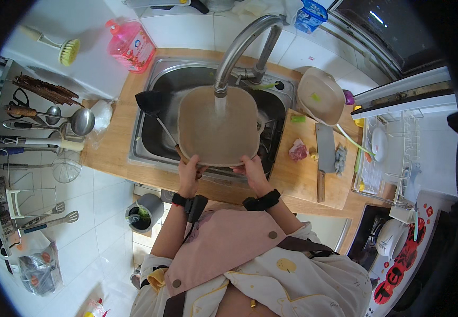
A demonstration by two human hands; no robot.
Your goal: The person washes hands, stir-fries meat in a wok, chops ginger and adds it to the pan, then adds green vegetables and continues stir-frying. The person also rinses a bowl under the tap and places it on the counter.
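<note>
A beige, square-sided basin (218,130) is held over the steel sink (165,85), beneath the curved tap (233,51). Water runs from the spout into it. My left hand (190,172) grips the near-left rim, thumb on top. The wooden handle of a black-headed wok spatula (149,104) runs into that same hand, its head over the sink's left side. My right hand (251,170) grips the near-right rim. Whether the basin's underside rests on anything is hidden.
On the right, a chopping board (292,182) bears a cleaver (325,146), raw meat (298,149) and small grey pieces (340,158). Behind it sits another beige basin (320,95). A wire dish rack (395,154) stands far right; a pink soap bottle (132,47) is back left. Utensils hang left.
</note>
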